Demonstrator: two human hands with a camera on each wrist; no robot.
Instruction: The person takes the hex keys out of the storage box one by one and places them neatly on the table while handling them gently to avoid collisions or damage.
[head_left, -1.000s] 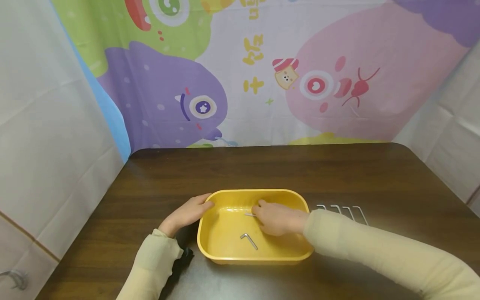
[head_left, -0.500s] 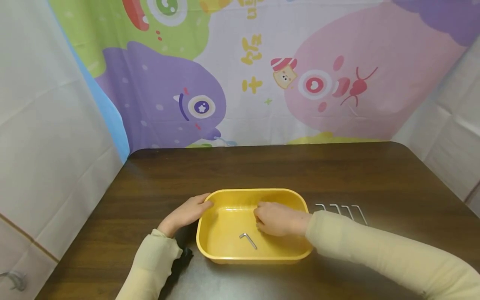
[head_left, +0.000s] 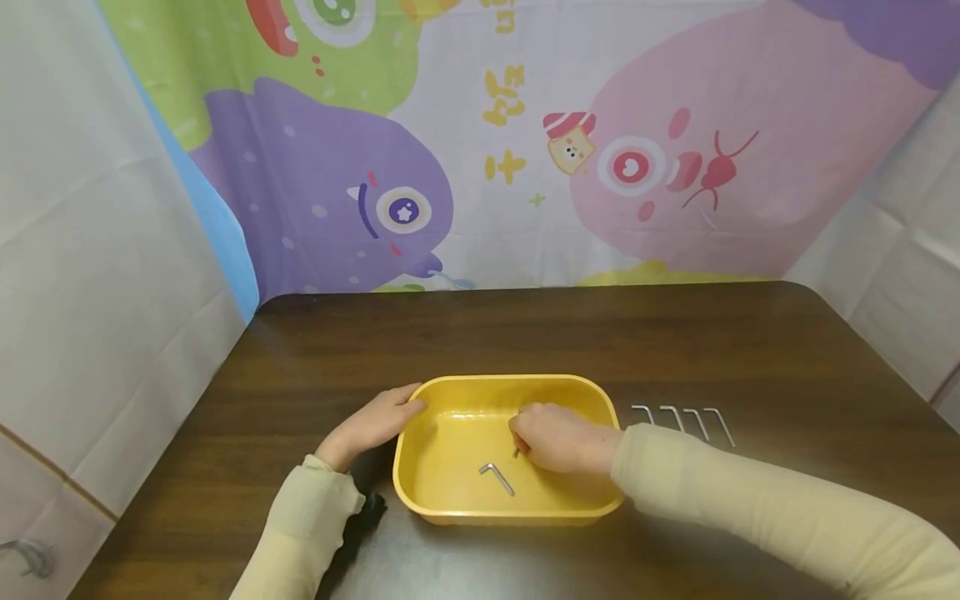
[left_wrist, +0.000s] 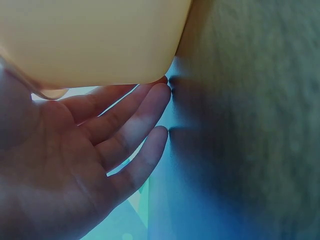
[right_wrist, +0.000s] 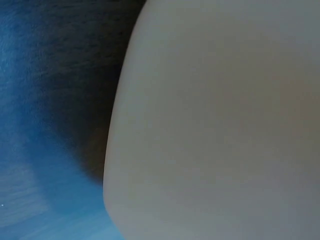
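Note:
A yellow plastic tray (head_left: 506, 517) with raised walls stands on the dark wooden table. My left hand (head_left: 372, 425) grips its left side, thumb over the rim and fingers along the outside; in the left wrist view the fingertips (left_wrist: 159, 95) reach down to the tabletop. Inside the tray, my right hand (head_left: 561, 437) pinches a hex key (head_left: 516, 453), of which only a short end shows under the fingers. Another hex key (head_left: 498, 478) lies on the tray floor, nearer the front. The right wrist view shows the tray's outer wall (right_wrist: 210, 120) and hides the hand.
Several hex keys (head_left: 720, 425) lie in a row on the table right of the tray, partly behind the right sleeve (head_left: 720, 475). A small dark object (head_left: 371, 504) is by the left cuff. A cartoon-printed cloth (head_left: 510, 217) hangs behind the table.
The hex key in my right hand pointed left past the fingertips, then went out of sight; now its end shows below the fingers. My left hand and the other hex keys stay put.

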